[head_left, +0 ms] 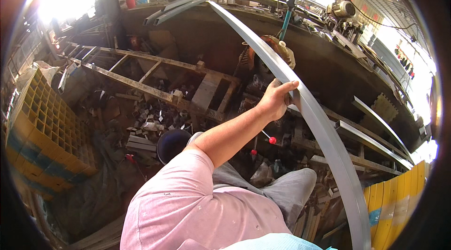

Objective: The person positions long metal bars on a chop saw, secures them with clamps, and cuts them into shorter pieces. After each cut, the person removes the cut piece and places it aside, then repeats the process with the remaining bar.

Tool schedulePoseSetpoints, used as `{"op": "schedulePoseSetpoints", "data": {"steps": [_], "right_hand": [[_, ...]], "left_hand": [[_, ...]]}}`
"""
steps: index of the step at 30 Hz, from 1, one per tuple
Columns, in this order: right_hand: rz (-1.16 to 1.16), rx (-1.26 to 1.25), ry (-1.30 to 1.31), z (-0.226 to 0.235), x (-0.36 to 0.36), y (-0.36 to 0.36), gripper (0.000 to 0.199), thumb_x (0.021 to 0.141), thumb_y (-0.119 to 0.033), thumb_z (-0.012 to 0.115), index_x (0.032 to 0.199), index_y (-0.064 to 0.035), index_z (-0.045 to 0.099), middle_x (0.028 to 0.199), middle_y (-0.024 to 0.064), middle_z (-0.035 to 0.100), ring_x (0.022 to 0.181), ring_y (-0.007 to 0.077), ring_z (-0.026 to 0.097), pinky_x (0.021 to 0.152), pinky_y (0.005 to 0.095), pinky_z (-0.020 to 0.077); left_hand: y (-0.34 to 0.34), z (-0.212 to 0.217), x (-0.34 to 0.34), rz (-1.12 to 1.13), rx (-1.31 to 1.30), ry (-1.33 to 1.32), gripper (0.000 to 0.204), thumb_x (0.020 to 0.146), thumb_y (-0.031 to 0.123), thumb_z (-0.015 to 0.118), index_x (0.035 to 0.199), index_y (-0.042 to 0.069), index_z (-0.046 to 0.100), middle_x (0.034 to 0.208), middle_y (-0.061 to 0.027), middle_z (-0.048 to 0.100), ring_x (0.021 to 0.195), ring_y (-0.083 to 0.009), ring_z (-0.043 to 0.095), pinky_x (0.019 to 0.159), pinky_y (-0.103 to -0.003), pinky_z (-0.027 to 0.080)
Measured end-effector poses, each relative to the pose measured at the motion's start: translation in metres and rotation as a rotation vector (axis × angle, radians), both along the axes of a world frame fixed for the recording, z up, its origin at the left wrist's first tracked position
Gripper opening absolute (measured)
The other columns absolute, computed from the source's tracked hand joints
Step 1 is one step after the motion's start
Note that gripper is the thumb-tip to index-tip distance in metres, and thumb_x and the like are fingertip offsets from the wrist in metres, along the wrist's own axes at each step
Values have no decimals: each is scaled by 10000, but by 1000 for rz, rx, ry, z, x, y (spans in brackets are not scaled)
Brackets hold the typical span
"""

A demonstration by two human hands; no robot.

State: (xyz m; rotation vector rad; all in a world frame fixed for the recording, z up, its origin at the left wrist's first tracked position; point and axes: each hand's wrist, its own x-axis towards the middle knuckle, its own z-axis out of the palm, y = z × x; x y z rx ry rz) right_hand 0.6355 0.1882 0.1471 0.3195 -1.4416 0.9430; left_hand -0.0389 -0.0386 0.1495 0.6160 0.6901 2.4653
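My left hand [277, 100] reaches out to the right of my body and is closed around the edge of a long grey metal profile [324, 139], its thumb lying on top. The profile runs from the far workbench down past my right side and out of the lower edge of the picture. Below and beside the hand, a machine with red ball-ended levers [272, 140] stands partly hidden by my arm and the profile. An orange machine part [278, 48] shows behind the profile. My right hand is out of the picture.
Yellow square tubes are stacked at left [51, 128] and right [392, 207]. A ladder-like frame [145, 88] lies across the left, near metal offcuts [152, 121] and a dark bucket [173, 146]. More metal profiles [371, 142] lie at right. A motor [343, 9] stands far right.
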Motion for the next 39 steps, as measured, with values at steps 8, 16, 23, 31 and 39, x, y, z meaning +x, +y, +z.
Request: {"op": "schedulePoseSetpoints", "data": {"steps": [8, 16, 23, 31, 39], "right_hand": [[-5, -10, -41, -10, -51, -12, 692, 924, -590, 808, 1413, -148, 597, 1380, 94, 559, 1354, 356, 541, 1185, 581, 403], [36, -14, -115, -29, -164, -23, 708, 909, -557, 838, 1448, -160, 607, 1477, 129, 555, 1405, 382, 522, 1171, 617, 398], [92, -6, -164, -42, -246, -45, 727, 896, -528, 864, 1479, -171, 616, 1562, 159, 551, 1449, 405, 505, 1158, 648, 394], [168, 9, -186, -41, -339, -63, 663, 924, -437, 820, 1486, -178, 583, 1611, 161, 537, 1427, 374, 517, 1046, 549, 433], [-59, 84, -279, -10, -437, -97, 491, 1041, -318, 649, 1468, -119, 509, 1655, 191, 511, 1310, 286, 583, 861, 349, 487]], "left_hand": [[-3, 18, -46, 49, 12, 25, 487, 956, 155, 784, 1340, -3, 530, 1152, -118, 659, 1023, -262, 729, 865, -453, 659], [-11, -11, -188, 104, -72, 33, 497, 950, 156, 722, 1373, -40, 549, 1192, -169, 678, 1016, -327, 741, 800, -482, 634], [-14, 2, -243, 54, -93, 1, 421, 1009, 255, 699, 1323, -18, 638, 1227, -193, 730, 1126, -366, 749, 1045, -530, 607], [-49, 41, -135, 83, -200, 249, 318, 1044, 370, 739, 1243, 134, 664, 1138, -113, 770, 1040, -286, 781, 881, -533, 660], [-102, 0, 70, 838, -577, 1077, 1124, 747, 215, 917, 1670, -25, 321, 1647, -316, 410, 1502, -502, 448, 1257, -532, 409]]}}
